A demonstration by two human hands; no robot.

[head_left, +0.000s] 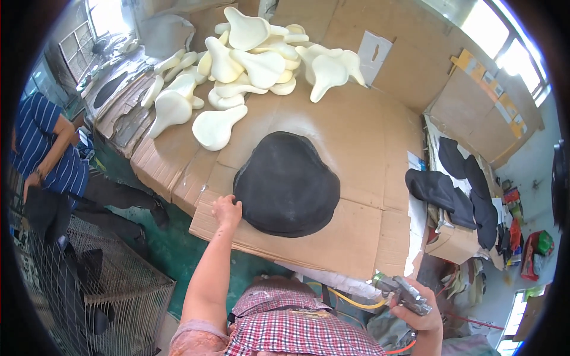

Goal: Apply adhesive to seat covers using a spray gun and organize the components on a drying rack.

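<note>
A stack of black, rounded, saddle-shaped sheet pieces [288, 184] lies on the cardboard-covered table [350, 228] in front of me. My left hand [227, 211] is at the stack's left edge, its fingers curled in and the thumb against the black rim, apparently pinching the edge of the top piece. Out to the right, past the table's near edge, my right hand [420, 308] is wrapped around a metal spray gun [404, 293]. Its nozzle points up and left, away from the stack. A yellow hose [350, 301] runs beside the gun.
Cream foam bicycle-saddle pads [261, 68] are heaped at the far left of the table. More black pieces [442, 193] lie on a box to the right. A wire cage [119, 296] stands lower left, near a co-worker in a striped shirt [44, 145]. Cardboard panels [380, 53] rise behind.
</note>
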